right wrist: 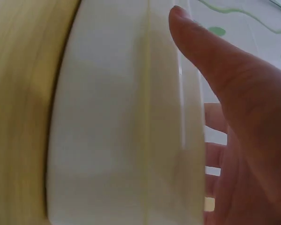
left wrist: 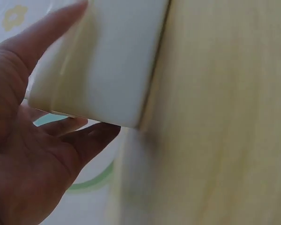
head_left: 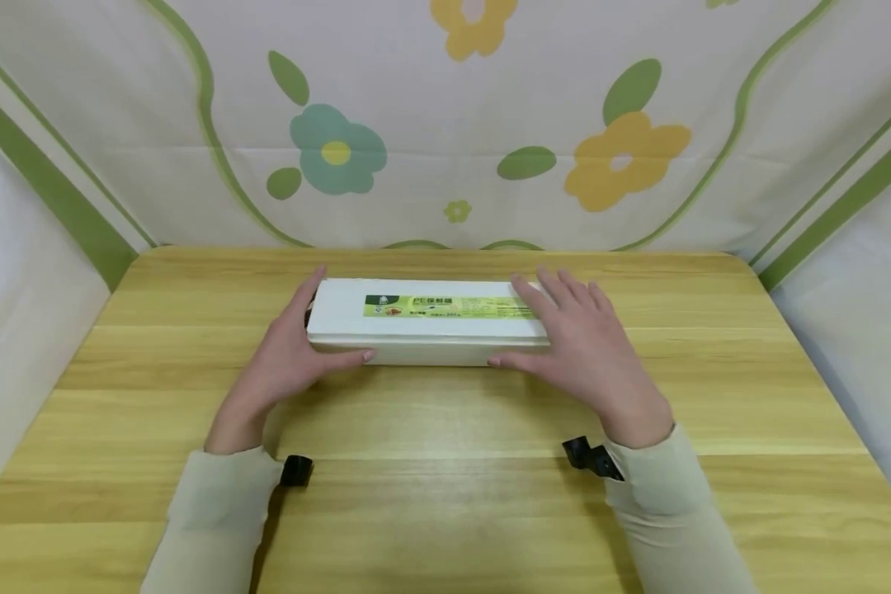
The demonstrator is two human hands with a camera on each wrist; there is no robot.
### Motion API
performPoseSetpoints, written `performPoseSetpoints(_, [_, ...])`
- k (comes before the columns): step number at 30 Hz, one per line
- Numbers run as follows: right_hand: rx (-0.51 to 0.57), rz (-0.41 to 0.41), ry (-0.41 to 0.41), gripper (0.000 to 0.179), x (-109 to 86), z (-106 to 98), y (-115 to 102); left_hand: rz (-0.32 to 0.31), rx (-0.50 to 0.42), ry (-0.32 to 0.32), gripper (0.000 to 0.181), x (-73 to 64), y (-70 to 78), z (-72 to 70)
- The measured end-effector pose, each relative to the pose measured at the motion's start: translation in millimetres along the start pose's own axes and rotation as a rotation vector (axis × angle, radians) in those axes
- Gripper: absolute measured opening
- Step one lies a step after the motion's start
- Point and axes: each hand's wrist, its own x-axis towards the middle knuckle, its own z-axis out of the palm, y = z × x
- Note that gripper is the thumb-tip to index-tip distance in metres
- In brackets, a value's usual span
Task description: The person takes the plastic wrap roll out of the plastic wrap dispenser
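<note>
- L sleeve at far L, black clip at its cuff
- L hand spread round box's L end: thumb along front face, index reaching to back L corner, palm clear of the end; can't tell how hard it presses
- White box sits on wood table, far half, approx centred, long side crosswise betw both hands
- Handling, prob: light to medium wt, stiff thin walls, smooth so a bit slippery; not very fragile but may dent if squeezed mid-span
- Best hold prob both ends, thumbs low on front, fingers at back; go easy on seam along upper front edge, may flex
- Green label on top face, flat, no grip there
- R hand spread over box's R end: thumb at front, index over top near label, other fingers fanned to back; pressure unclear
- R sleeve at far R
</note>
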Motion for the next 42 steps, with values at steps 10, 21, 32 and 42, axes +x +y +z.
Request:
performPoseSetpoints(10, [-0.072, -0.064, 0.096, 0.108, 15.6, 20, -12, -0.012, -0.207, -0.045, 0.114, 11.5, -21.0, 2.8])
performPoseSetpoints(21, [-0.133, -0.086, 0.159, 0.108, 17.7, 24, -8, -0.041, -0.357, -0.081, 0.104, 13.2, -30.0, 7.1])
performPoseSetpoints(32, [-0.149, -0.101, 0.222, 0.109, 18.4, 27, -4, -0.037, -0.399, -0.076, 0.105, 16.9, -30.9, 9.9])
performPoseSetpoints(42, [-0.166, -0.118, 0.213, 0.112, 26.8, 30, -15, -0.047, -0.372, -0.057, 0.106, 18.1, -30.3, 9.7])
